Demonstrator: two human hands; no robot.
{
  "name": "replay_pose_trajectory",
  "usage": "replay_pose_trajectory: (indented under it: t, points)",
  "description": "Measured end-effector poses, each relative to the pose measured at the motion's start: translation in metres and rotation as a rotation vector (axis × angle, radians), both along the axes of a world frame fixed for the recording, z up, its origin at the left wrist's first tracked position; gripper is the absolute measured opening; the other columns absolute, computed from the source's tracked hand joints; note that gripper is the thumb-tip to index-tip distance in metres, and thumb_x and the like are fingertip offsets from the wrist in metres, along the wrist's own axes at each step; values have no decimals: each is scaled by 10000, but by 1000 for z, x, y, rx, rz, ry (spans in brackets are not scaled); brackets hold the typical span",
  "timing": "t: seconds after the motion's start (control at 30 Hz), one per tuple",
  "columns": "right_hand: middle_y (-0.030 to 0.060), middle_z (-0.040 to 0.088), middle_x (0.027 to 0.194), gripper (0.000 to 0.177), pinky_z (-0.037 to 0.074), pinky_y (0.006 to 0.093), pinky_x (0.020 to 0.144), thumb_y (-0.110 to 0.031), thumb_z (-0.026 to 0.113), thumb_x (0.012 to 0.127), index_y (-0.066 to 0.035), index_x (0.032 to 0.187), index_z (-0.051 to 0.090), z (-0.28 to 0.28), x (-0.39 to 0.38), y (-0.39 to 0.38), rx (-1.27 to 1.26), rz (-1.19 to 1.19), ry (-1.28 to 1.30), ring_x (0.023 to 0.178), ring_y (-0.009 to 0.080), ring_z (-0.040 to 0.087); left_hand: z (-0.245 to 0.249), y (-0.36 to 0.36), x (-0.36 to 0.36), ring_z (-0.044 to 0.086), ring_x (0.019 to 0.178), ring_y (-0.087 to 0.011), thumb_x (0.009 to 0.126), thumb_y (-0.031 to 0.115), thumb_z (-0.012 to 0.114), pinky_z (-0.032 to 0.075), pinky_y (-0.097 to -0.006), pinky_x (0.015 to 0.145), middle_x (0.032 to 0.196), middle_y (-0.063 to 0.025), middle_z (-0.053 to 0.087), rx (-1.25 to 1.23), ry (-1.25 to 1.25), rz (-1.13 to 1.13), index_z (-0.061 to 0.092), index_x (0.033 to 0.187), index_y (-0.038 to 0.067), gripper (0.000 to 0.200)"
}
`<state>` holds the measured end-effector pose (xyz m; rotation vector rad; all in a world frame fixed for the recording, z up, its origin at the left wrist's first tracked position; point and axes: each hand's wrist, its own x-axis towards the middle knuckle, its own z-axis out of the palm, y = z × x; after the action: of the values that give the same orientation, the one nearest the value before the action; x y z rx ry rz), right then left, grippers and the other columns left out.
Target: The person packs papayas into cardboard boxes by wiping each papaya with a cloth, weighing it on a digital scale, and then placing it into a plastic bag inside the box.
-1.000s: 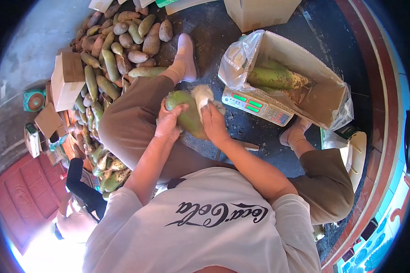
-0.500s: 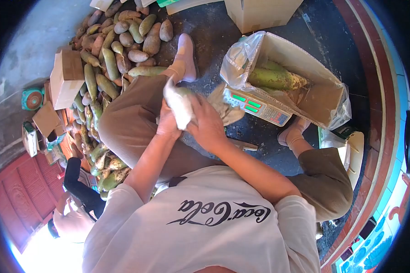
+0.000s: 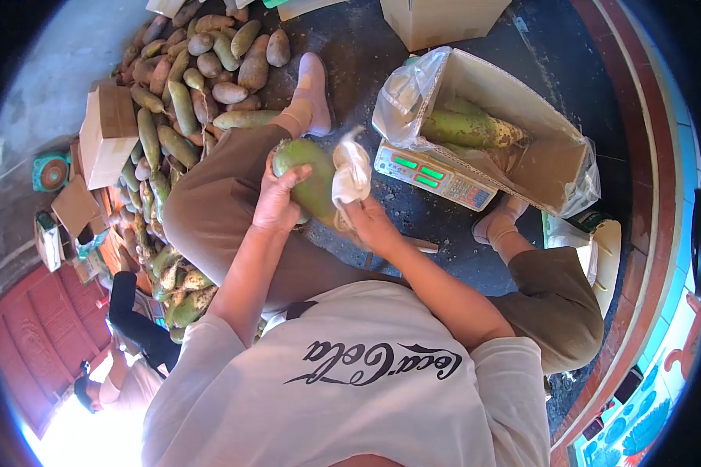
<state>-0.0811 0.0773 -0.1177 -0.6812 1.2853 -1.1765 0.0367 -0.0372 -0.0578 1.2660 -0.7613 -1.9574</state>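
Observation:
A thick green radish point(image 3: 310, 185) is gripped in my left hand point(image 3: 277, 198), which wraps its left side with the thumb across the top. In my right hand point(image 3: 372, 224) is a crumpled white cloth point(image 3: 352, 173), pressed by its lower end against or close beside the radish's right side; exact contact is hard to tell. Both hands are above my lap. To the right of them, a digital scale point(image 3: 435, 180) with lit green displays carries an open cardboard box point(image 3: 549, 159) lined with clear plastic. Large green radishes point(image 3: 467, 131) lie in that box.
A big heap of green and reddish radishes point(image 3: 181, 105) spreads over the floor at the left. Cardboard boxes stand beside it point(image 3: 107, 140) and at the top point(image 3: 440, 22). Another person point(image 3: 117, 381) is at the lower left. A white container point(image 3: 606, 257) stands by my right knee.
My hands have moved apart. The cloth, earlier covering the radish between both hands, has shifted right with my right hand, and the radish now shows plainly in my left.

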Motion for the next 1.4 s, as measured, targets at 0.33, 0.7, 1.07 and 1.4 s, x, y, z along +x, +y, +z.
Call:
replay_pose_trajectory:
  t: [0.33, 0.7, 1.07, 1.4]
  points:
    - [104, 571, 1145, 414, 491, 351, 859, -336, 384, 950, -39, 1221, 483, 20, -29, -13, 482, -37, -911, 985, 213, 601, 10, -7, 8, 526, 1025, -202, 655, 123, 707, 434, -341, 909, 1084, -56, 541, 114, 176, -134, 425, 1229, 47, 643]
    - [85, 629, 1035, 378, 503, 309, 758, -270, 529, 879, -19, 1161, 541, -39, 15, 8, 168, 336, -611, 843, 172, 611, 22, -4, -8, 533, 1066, -283, 609, 175, 722, 424, -396, 946, 1147, -130, 547, 89, 412, -296, 438, 1224, 33, 693]
    - [135, 597, 1085, 387, 415, 293, 874, -242, 451, 916, 20, 1195, 508, -16, -50, 17, 165, 67, 149, 990, 157, 533, 1, -10, -7, 511, 1012, -197, 730, 74, 694, 443, -373, 892, 1069, -52, 518, 57, -13, 81, 421, 1180, 84, 526]
    - [170, 583, 1085, 276, 430, 443, 865, -231, 557, 818, -34, 1012, 574, -31, -49, 45, 250, 447, 713, 1011, 376, 539, 23, -2, -7, 544, 952, -200, 765, 55, 669, 491, -353, 803, 1044, -62, 526, -8, -144, 107, 430, 1150, 69, 454]
